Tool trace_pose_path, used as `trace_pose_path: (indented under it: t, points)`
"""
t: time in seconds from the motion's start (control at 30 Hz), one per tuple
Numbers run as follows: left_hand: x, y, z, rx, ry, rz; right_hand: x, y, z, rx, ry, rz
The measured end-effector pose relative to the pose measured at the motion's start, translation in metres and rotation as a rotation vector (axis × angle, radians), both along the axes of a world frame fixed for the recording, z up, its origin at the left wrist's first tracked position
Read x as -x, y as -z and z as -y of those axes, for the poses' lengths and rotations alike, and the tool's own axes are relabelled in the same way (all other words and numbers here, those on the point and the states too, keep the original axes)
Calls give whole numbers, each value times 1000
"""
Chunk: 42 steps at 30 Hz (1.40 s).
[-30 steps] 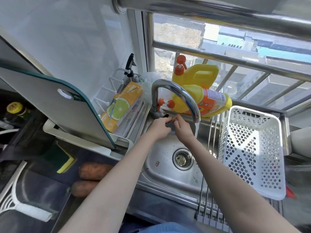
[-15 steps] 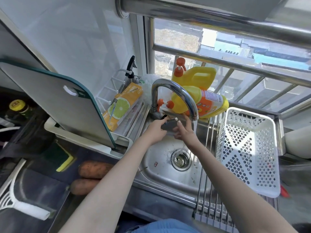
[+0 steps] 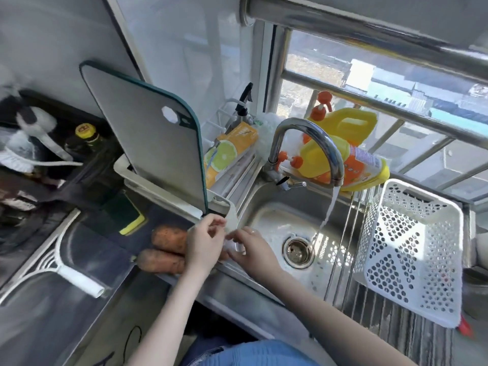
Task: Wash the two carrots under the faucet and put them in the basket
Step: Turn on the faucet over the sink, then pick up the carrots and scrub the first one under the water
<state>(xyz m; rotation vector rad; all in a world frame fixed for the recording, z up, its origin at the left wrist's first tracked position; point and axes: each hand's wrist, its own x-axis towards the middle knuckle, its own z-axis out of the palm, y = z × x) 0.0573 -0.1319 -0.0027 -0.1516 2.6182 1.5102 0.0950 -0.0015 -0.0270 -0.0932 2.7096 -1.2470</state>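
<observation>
Left hand (image 3: 204, 245) rests with curled fingers on the two carrots (image 3: 169, 240) at the counter (image 3: 79, 313) edge beside the sink (image 3: 266, 215); whether it grips them is unclear. Right hand (image 3: 250, 250) hovers alongside, fingers loosely bent. Faucet (image 3: 306, 143) runs; basket (image 3: 412, 249) sits right of the sink.

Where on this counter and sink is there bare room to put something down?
The basket holds nothing, and the sink floor around the drain is bare, though water runs there. The dark counter between the squeegee and the carrots is free. It is crowded behind the faucet and by the cutting board.
</observation>
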Motion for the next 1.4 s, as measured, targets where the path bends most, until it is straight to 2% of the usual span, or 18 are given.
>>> trace_pose_path:
  t: [0.1, 0.17, 0.3, 0.4, 0.73, 0.97, 1.17, 1.3, 1.4]
  points:
    - [-5, -7, 23, 80, -124, -79, 7, -4, 33, -16, -216, 20]
    - [-9, -6, 44, 159, -221, -59, 15, -2, 54, -64, -277, 50]
    - [-17, 8, 80, 220, -318, -10, 28, 1, 85, -266, -259, 154]
    - [-19, 13, 93, 195, -360, 12, 32, 5, 99, -401, -222, 120]
    - [-25, 14, 93, 119, -387, -26, 42, 7, 110, -455, -220, 227]
    - [-25, 14, 94, 103, -442, -88, 48, -4, 107, -490, -268, 215]
    - [-51, 18, 86, 33, -593, -19, 19, -15, 74, -411, -289, 164]
    - [-57, 26, 80, 26, -504, 65, -31, -21, 12, -312, -199, 248]
    - [-56, 31, 76, 33, -430, 126, -62, -24, -35, -303, -43, 275]
